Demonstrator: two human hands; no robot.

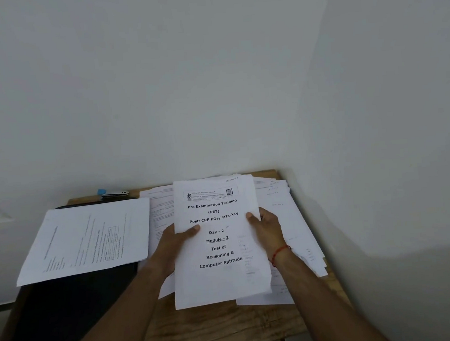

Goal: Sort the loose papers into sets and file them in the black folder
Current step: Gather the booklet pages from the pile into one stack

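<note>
The black folder [68, 301] lies left on the table [216, 330], loose papers [288, 219] spread right. My left hand [175, 243] and right hand [269, 231] pinch the cover-sheet set [221, 279] by its side edges (light, floppy, probably slippery, so mid-edge suits).

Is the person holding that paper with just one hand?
No, the left hand and right hand both grip the title sheet.
</note>
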